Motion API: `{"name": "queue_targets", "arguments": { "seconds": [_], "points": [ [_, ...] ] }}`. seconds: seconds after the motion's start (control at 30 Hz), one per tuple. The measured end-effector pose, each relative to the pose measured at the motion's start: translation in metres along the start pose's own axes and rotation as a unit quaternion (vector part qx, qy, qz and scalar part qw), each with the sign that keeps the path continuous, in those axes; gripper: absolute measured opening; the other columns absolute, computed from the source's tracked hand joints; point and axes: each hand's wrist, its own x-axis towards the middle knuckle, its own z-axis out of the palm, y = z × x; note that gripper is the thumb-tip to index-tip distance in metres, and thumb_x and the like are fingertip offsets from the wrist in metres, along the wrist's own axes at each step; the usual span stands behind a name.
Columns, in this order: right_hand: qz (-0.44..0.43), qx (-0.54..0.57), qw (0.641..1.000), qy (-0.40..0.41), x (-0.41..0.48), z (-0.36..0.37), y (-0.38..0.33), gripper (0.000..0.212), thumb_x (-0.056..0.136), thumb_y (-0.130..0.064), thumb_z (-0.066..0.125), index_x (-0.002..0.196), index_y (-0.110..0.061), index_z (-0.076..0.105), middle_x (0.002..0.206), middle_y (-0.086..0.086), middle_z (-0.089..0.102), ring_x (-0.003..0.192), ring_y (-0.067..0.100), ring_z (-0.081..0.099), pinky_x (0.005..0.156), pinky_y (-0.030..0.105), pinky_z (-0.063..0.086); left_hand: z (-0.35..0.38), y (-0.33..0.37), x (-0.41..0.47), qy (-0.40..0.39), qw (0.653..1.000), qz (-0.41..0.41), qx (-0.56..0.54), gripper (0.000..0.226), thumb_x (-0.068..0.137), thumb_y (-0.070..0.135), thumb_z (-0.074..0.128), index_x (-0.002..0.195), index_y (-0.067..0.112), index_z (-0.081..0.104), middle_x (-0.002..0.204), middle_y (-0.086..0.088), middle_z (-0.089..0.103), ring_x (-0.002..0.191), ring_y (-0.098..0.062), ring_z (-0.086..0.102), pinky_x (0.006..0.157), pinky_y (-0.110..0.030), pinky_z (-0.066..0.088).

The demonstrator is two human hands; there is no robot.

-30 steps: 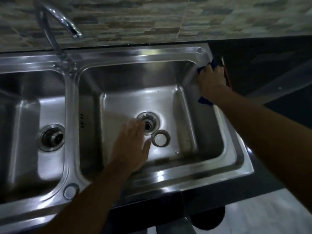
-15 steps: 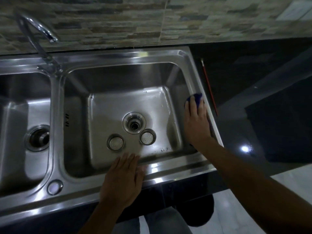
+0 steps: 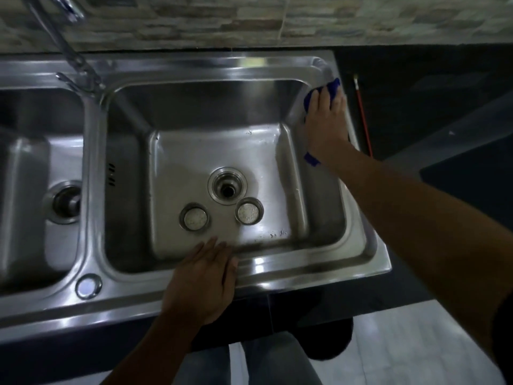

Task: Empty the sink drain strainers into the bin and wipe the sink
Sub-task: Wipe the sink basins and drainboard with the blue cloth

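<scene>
— Where were the hands?

— The right hand [image 3: 325, 122] lay flat on a blue cloth [image 3: 331, 88] at the far right corner of the sink [image 3: 277, 72], over the rim where it met the inner wall of the right basin. The fingers were stretched out and close together, pressing the cloth down; blue showed past the fingertips and again beside the wrist.

— And the left?

— The left hand [image 3: 204, 282] rested palm down on the sink's near rim, about the middle of the right basin's near edge. Its fingers were straight and pressed together, the tips reaching over the lip toward the basin floor. It held nothing.

— The strainers?

— Both sat out of the drains on the floor of the right basin. The left strainer [image 3: 193, 217] lay near the near edge, just beyond the left fingertips but apart from them. The right strainer [image 3: 249, 210] was just beside the open drain [image 3: 228, 185] at the basin's centre, on its near right side. I could not tell whether anything was left in them.

— Anything else?

— A tap [image 3: 66, 51] rose from the far rim between the two basins. On the dark counter [image 3: 430, 93] past the sink's right edge lay a thin red stick [image 3: 362, 112], near the cloth and not touching it
</scene>
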Motion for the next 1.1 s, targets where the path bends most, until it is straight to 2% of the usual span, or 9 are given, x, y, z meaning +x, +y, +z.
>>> {"name": "queue_targets", "arguments": {
  "seconds": [0.17,0.27,0.4,0.47,0.57,0.67,0.8,0.93,1.1],
  "points": [
    [0.025,-0.014,0.999,-0.039,-0.104,0.008,-0.004,0.081,0.097,-0.024,0.052,0.154,0.006,0.004,0.160,0.032,0.010,0.147,0.055,0.007,0.122,0.060,0.013,0.006,-0.004,-0.002,-0.012,1.000,-0.026,-0.002,0.058,0.100,0.042,0.023,0.142,0.015,0.052,0.144,-0.010,0.056,0.140,-0.023,0.045,0.121,-0.032,0.022],
    [0.010,-0.029,0.996,-0.079,-0.161,0.013,0.004,0.084,0.098,-0.029,0.054,0.154,0.007,0.003,0.159,0.032,0.009,0.147,0.055,0.004,0.122,0.058,0.014,0.008,-0.008,-0.003,0.009,0.997,-0.044,-0.064,0.051,0.104,0.037,0.033,0.147,0.012,0.045,0.150,-0.016,0.047,0.144,-0.030,0.037,0.122,-0.034,0.017],
    [-0.055,0.046,0.991,-0.114,-0.202,0.013,0.032,0.078,0.096,-0.021,0.058,0.155,0.004,0.013,0.161,0.026,0.011,0.150,0.046,0.001,0.124,0.054,0.007,-0.004,-0.027,-0.009,0.028,0.985,-0.032,-0.168,0.049,0.101,0.019,0.047,0.149,0.008,0.040,0.152,-0.018,0.042,0.143,-0.033,0.036,0.121,-0.042,0.027],
    [-0.105,0.127,0.980,-0.108,-0.220,0.016,0.047,0.066,0.094,-0.007,0.058,0.152,0.002,0.027,0.160,0.025,0.020,0.151,0.043,0.010,0.124,0.051,0.014,-0.015,-0.051,-0.014,0.060,0.987,-0.026,-0.148,0.047,0.098,0.013,0.046,0.144,0.004,0.044,0.143,-0.021,0.048,0.133,-0.036,0.044,0.115,-0.039,0.030],
    [-0.150,0.240,0.957,-0.070,-0.249,0.018,0.043,0.056,0.089,0.007,0.056,0.144,-0.001,0.046,0.151,0.024,0.040,0.142,0.044,0.037,0.119,0.049,0.029,-0.035,-0.094,-0.021,0.092,0.992,-0.046,-0.079,0.052,0.094,0.016,0.038,0.143,0.000,0.047,0.148,-0.022,0.046,0.142,-0.038,0.036,0.123,-0.045,0.020],
    [-0.180,0.326,0.926,-0.059,-0.261,0.006,-0.012,0.053,0.090,-0.008,0.041,0.143,-0.006,0.049,0.145,0.018,0.049,0.135,0.036,0.047,0.117,0.041,0.033,-0.052,-0.138,-0.021,0.129,0.989,-0.061,-0.025,0.056,0.094,0.018,0.032,0.145,-0.002,0.043,0.154,-0.023,0.039,0.147,-0.037,0.029,0.123,-0.053,0.019],
    [-0.242,0.377,0.893,-0.031,-0.264,-0.022,-0.138,0.039,0.098,-0.024,0.050,0.137,-0.021,0.053,0.136,0.002,0.059,0.124,0.021,0.054,0.106,0.035,0.045,-0.054,-0.181,-0.017,0.139,0.987,-0.077,-0.034,0.059,0.099,0.019,0.027,0.154,-0.003,0.025,0.162,-0.023,0.020,0.152,-0.035,0.015,0.126,-0.040,0.005],
    [-0.259,0.387,0.884,-0.052,-0.261,-0.047,-0.260,0.033,0.099,-0.030,0.047,0.127,-0.016,0.057,0.125,0.005,0.062,0.113,0.025,0.058,0.092,0.037,0.049,-0.033,-0.195,-0.025,0.136,0.976,-0.118,-0.126,0.057,0.108,0.025,0.026,0.159,0.009,0.008,0.168,-0.007,0.001,0.151,-0.026,0.018,0.119,-0.041,0.020],
    [-0.239,0.379,0.891,-0.079,-0.257,-0.049,-0.261,0.028,0.100,-0.025,0.044,0.123,-0.018,0.060,0.119,0.004,0.064,0.106,0.028,0.061,0.086,0.038,0.048,-0.034,-0.201,-0.023,0.137,0.978,-0.100,-0.119,0.058,0.107,0.026,0.023,0.159,0.005,0.007,0.168,-0.010,-0.001,0.152,-0.013,0.001,0.121,-0.029,0.012]
  ]
}}
